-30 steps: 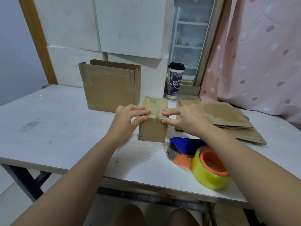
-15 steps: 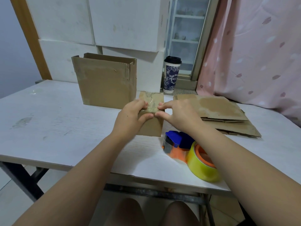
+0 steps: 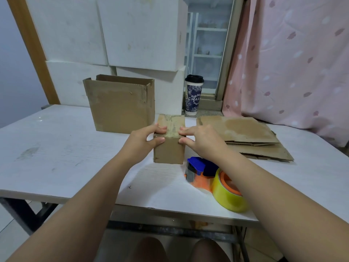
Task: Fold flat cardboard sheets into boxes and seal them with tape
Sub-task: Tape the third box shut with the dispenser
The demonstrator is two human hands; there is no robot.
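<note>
- Small box (image 3: 169,150) stands on the counter (image 3: 56,148), just behind the tape dispenser (image 3: 198,168). Tape shows along its top seam.
- Judged light and empty. The walls look stiff but crushable, so hold at edges and corners, not mid-panel.
- Left hand (image 3: 140,141) and right hand (image 3: 203,140) pinch the near top edge, with fingers (image 3: 160,130) on the lid and thumbs on the front face, either side of the seam.

The left hand (image 3: 143,141) and right hand (image 3: 201,141) are pinching the small box (image 3: 169,151) at its top edge on the worktop (image 3: 56,148).
</note>
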